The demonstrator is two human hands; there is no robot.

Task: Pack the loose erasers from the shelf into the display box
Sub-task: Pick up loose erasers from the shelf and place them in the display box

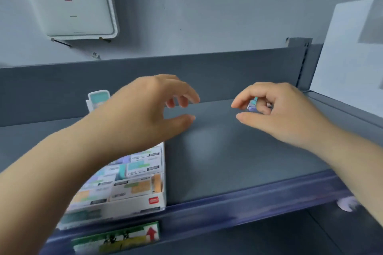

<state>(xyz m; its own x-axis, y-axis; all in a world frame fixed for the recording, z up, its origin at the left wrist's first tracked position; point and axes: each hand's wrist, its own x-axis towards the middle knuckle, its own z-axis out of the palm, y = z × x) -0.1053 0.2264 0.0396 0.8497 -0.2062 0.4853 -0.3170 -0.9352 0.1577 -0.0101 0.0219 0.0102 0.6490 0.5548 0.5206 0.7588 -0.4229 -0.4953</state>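
Note:
A white display box (157,203) stands on the left of the grey shelf (228,155), filled with several wrapped erasers (143,166) in green, orange and purple sleeves. Its raised back flap (98,97) shows behind my left arm. My left hand (145,109) hovers above the box's far end, fingers loosely spread and holding nothing. To the right, my right hand (277,112) is above the shelf with its fingers curled round a small purple and teal eraser (252,104), mostly hidden in the palm.
The shelf has a low grey back wall (207,68) and a blue price rail (248,198) along its front edge, with a green label (116,238) under the box. A white router (70,2) hangs on the wall above. A white board (348,51) leans at the right.

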